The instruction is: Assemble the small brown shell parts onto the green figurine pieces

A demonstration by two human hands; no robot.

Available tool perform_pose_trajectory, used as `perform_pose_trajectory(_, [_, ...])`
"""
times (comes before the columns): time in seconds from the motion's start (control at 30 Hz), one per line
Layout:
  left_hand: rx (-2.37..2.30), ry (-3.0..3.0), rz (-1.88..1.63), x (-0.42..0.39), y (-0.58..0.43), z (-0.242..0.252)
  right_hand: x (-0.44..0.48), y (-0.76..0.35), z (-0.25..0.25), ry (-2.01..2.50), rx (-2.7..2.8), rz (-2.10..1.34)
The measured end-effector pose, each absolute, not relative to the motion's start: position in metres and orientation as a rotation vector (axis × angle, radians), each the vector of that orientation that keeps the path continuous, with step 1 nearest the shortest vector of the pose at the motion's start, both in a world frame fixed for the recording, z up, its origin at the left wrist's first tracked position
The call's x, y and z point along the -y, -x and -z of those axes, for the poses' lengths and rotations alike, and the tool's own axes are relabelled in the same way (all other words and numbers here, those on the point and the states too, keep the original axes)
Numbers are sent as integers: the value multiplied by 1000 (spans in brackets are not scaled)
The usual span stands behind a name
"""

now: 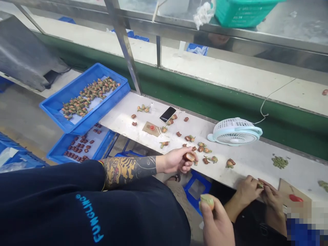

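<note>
Left hand (173,161) pinched a small reddish-brown piece (189,156), right hand (216,222) a green one (207,201); both looked light, fragile-ish, best held mid-body.

You get bright, even light across the white workbench (246,160), though no lamp shows from here. Glare washes the glass pane (289,20) at 2 o'clock and streaks the steel rail (205,32) at 1 o'clock (harshest up there). Shadow sits softly beneath the blue tray (102,73) at 10 o'clock; your right hand (216,222) looks slightly soft at 5 o'clock, and pixelated blocks (304,222) hide the 4 o'clock corner.
</note>
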State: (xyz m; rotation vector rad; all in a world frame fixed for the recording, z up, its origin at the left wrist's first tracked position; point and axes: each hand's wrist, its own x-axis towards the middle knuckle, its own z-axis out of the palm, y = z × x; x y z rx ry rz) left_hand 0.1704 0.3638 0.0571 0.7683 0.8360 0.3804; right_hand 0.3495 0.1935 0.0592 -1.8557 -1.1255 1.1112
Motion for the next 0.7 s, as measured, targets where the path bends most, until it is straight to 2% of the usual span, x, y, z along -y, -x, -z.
perform_pose_trajectory(0.1, [-1019,-904,-384,-371,-189,-12,-210,-380,-46,1917,1254,-1024])
perform_pose_trajectory(0.33, [-1460,-1363,-322,-420,-219,74,-252,-437,-15,1676,1347,-991])
perform_pose_trajectory(0.5, [-1629,-1592,-110,-445,-236,106,-287,-468,26,1746,1446,-795])
perform_pose_trajectory(0.7, [-1705,-1753,62,-446,-251,119,-313,-587,97,1832,1165,-932])
